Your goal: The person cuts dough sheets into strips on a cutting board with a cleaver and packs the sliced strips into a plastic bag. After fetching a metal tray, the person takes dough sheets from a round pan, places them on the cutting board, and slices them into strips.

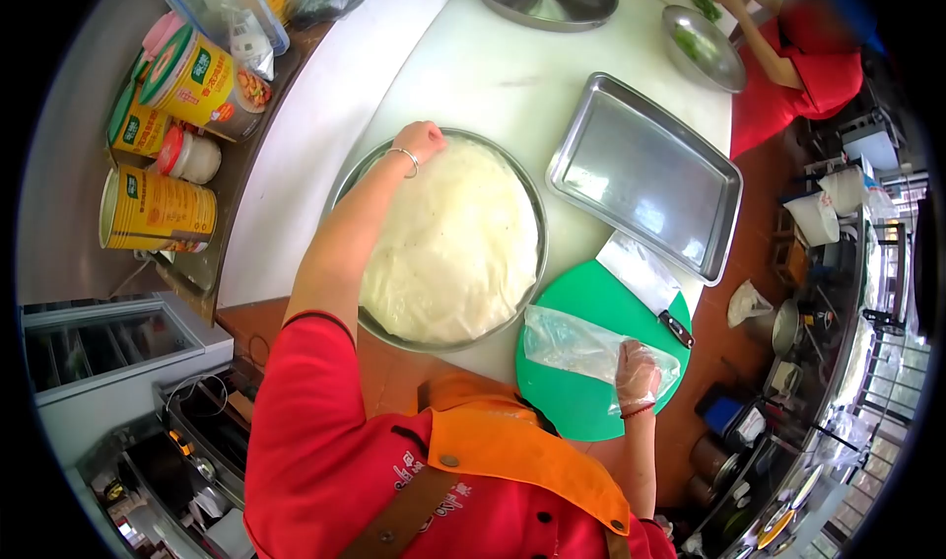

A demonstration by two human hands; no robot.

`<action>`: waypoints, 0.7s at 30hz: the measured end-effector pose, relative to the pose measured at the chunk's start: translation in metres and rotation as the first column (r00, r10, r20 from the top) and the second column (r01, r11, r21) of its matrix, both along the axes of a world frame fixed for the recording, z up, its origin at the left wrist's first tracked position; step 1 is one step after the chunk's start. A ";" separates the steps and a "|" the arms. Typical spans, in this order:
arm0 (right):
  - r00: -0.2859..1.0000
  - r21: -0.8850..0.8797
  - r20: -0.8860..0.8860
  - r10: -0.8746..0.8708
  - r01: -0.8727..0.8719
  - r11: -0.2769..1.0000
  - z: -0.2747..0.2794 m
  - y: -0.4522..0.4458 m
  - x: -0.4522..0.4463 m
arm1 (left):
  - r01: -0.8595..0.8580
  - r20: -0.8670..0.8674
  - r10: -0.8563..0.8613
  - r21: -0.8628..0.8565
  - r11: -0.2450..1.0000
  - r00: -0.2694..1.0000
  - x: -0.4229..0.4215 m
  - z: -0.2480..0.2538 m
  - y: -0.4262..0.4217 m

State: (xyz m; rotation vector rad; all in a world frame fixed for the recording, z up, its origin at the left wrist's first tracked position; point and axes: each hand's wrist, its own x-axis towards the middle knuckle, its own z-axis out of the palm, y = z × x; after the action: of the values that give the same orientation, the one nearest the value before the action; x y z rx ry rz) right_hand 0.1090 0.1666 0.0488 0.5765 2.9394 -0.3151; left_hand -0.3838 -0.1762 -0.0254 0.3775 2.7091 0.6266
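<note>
A large round metal pan (540,253) holds a broad pale sheet (448,244), like dough or wrap, bulging across its middle. My left hand (424,143), a bracelet on its wrist, is closed at the pan's far rim, over the sheet's edge; what its fingers pinch is hidden. My right hand (639,372) is closed on a clear plastic bag (572,343), which stretches leftward over a green round cutting board (552,401). Beside the bag, a cleaver (641,275) lies on the board, its dark handle toward the right.
An empty rectangular metal tray (645,170) lies right of the pan. Farther back are a round metal pan (547,17) and a bowl (702,51) with greens. A co-worker (813,56) handles leafy greens at upper right. Yellow cans (158,207) line the left shelf.
</note>
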 end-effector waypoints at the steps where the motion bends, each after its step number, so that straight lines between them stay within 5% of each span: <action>1: 0.999 0.016 0.004 0.038 -0.038 0.999 -0.002 -0.003 -0.001 | 0.020 -0.036 -0.019 0.010 1.000 0.999 -0.001 -0.001 0.001; 7: 0.992 0.015 -0.008 0.125 -0.125 0.992 -0.001 -0.020 -0.007 | 0.091 0.105 -0.074 -0.173 0.981 0.992 -0.019 -0.001 0.014; 16: 0.994 -0.036 0.057 0.092 -0.090 0.995 -0.001 -0.031 -0.001 | 0.061 0.009 -0.061 -0.253 0.966 0.998 -0.021 -0.013 0.013; 19: 0.990 -0.055 -0.074 0.119 -0.124 0.991 -0.005 -0.035 -0.001 | 0.082 0.094 -0.054 -0.334 0.939 0.994 -0.025 -0.009 0.022; 21: 0.998 -0.116 0.035 0.052 -0.048 0.992 0.000 -0.038 -0.003 | 0.081 0.066 -0.065 -0.288 0.954 0.996 -0.017 0.001 0.020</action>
State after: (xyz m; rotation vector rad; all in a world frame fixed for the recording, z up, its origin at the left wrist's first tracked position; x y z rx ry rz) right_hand 0.1062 0.1282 0.0488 0.4866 2.8703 -0.4592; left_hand -0.4013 -0.1561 -0.0249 0.3750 2.6655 0.2081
